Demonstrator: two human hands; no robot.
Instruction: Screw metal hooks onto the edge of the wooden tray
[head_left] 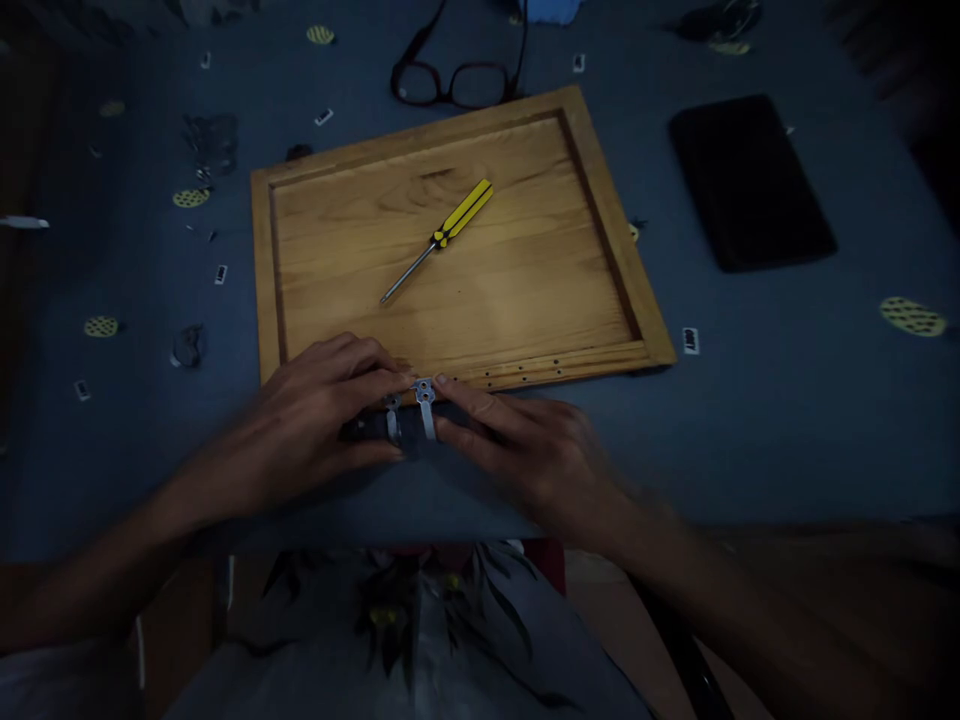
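Note:
A wooden tray-like board (600, 215) lies on the blue table (787, 400). A yellow-handled screwdriver (442, 236) rests inside it, tip toward the near left. At the board's near edge both hands meet over a small silver metal bracket (425, 403). My left hand (315, 420) has its fingers curled and pinched on the bracket's left part. My right hand (517, 445) pinches the right part with thumb and forefinger. A row of small holes (521, 371) shows in the near rim just right of the hands.
Dark-framed glasses (457, 82) lie beyond the board. A black phone (750, 180) sits at the right. Small yellow dotted discs (911, 316), tiny white tags (690, 340) and bits of clear wrapping (211, 140) are scattered over the cloth.

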